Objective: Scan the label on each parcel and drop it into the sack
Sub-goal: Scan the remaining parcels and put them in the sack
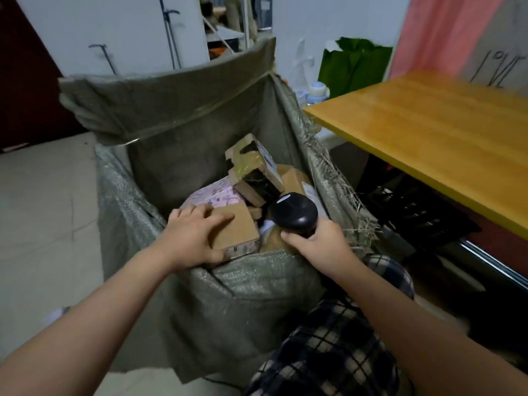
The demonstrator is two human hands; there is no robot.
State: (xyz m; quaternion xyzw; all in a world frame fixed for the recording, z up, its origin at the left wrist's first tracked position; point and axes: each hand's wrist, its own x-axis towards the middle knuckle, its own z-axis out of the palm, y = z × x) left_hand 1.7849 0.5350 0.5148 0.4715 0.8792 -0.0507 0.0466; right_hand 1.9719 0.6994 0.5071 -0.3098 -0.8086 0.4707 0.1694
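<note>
Flat brown cardboard parcel [235,230] inside the grey-green woven sack [257,284] at its near rim, my left hand [191,238] holding it, fingers on top, thumb at its edge, my right hand [317,244] just beside, gripping a black handheld scanner [295,214]

Yellow wooden table [428,132] right; green bag [354,70] behind.

A grey-green woven sack [243,295] stands open on the pale tiled floor [43,210], piled with cardboard parcels [254,167]. Just beside it on the right, a yellow wooden worktop [428,138] stretches toward the wall.
</note>
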